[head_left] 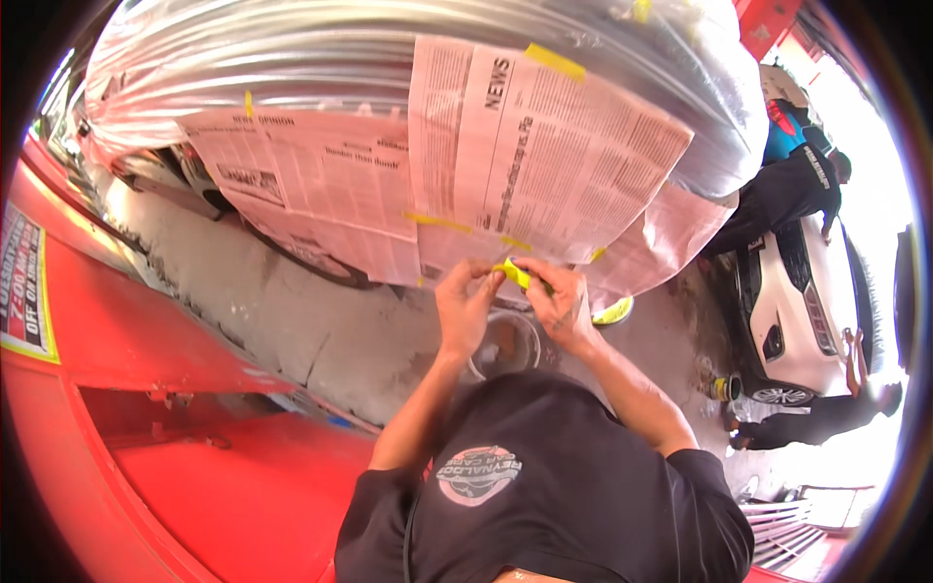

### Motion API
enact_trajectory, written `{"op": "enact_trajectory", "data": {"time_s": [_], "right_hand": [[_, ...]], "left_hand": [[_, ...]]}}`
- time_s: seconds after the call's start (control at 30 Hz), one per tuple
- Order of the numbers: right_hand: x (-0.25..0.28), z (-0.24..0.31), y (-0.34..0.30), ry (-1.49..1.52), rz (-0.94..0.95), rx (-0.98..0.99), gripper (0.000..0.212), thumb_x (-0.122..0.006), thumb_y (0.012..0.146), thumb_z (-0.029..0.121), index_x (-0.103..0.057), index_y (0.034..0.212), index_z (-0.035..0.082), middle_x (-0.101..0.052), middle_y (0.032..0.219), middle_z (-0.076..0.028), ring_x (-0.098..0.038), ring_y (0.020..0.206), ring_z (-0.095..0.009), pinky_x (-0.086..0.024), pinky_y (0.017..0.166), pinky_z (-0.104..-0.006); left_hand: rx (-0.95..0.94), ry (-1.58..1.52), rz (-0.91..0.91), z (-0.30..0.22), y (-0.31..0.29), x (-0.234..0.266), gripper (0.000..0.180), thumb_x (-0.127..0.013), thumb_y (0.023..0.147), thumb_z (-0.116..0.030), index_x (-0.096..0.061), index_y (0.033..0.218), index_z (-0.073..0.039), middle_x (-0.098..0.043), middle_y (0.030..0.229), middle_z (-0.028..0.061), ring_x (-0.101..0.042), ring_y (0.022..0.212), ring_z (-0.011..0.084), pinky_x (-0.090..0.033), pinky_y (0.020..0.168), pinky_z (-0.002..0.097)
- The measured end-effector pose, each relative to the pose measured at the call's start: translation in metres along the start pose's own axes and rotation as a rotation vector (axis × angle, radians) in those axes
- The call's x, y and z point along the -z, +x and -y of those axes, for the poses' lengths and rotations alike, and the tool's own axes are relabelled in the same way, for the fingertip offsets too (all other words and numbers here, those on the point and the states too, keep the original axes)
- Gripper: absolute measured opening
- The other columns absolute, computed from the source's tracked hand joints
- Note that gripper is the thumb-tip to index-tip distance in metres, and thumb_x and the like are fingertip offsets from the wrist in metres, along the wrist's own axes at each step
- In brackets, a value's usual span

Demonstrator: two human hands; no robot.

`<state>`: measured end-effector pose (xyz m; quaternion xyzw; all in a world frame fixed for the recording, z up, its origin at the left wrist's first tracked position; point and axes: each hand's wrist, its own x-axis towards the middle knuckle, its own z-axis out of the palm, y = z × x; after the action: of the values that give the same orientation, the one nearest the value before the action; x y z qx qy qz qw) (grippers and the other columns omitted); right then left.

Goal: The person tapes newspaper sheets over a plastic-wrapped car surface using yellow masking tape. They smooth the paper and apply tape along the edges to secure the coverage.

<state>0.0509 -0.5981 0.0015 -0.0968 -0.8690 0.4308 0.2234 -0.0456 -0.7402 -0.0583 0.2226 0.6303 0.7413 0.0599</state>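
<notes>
A roll of yellow masking tape sits between my two hands, in front of newspaper taped over a car. My right hand is closed round the roll. The fingers of my left hand pinch together at the tape's end beside it. Just beyond my hands, a newspaper sheet hangs over the car's side, with a yellow tape strip along its top edge. Another newspaper sheet lies to its left, overlapped by it. Clear plastic film wraps the car's upper part.
A bucket stands on the floor below my hands, with a yellow-rimmed round container nearby. Red metal furniture runs along the left. To the right, a person in dark clothes and another person are beside a white car.
</notes>
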Motion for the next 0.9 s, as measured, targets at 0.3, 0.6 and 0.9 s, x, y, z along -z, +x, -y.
{"op": "enact_trajectory", "data": {"time_s": [0.3,0.6,0.9], "right_hand": [[0.02,0.033,-0.026,0.209,-0.309,-0.094,0.032,-0.06,0.085,-0.002,-0.075,0.112,-0.001,-0.059,0.072,-0.006,-0.052,0.067,-0.007,-0.045,0.062,-0.027],[0.082,-0.001,-0.055,0.529,-0.361,-0.292,0.036,-0.056,0.094,0.005,-0.069,0.127,-0.001,-0.071,0.083,-0.003,-0.063,0.073,-0.009,-0.051,0.063,-0.0281],[0.066,-0.033,-0.002,0.236,-0.334,-0.101,0.071,-0.057,0.085,0.002,-0.043,0.155,0.01,-0.056,0.065,-0.018,-0.057,0.059,-0.034,-0.048,0.066,-0.0451]], "left_hand": [[-0.494,0.072,0.041,-0.066,-0.01,-0.023,0.014,-0.079,0.082,0.007,-0.072,0.093,0.001,-0.068,0.094,0.0106,-0.064,0.086,0.0233,-0.051,0.076,0.0329],[-0.609,0.022,0.245,-0.147,0.041,-0.032,0.009,-0.07,0.091,0.007,-0.068,0.099,0.003,-0.068,0.107,0.0149,-0.065,0.094,0.0249,-0.053,0.085,0.0381],[-0.559,0.338,0.722,-0.138,0.127,-0.141,0.007,-0.071,0.094,0.0,-0.069,0.101,0.003,-0.071,0.102,0.0115,-0.066,0.083,0.0207,-0.053,0.076,0.0334]]}}
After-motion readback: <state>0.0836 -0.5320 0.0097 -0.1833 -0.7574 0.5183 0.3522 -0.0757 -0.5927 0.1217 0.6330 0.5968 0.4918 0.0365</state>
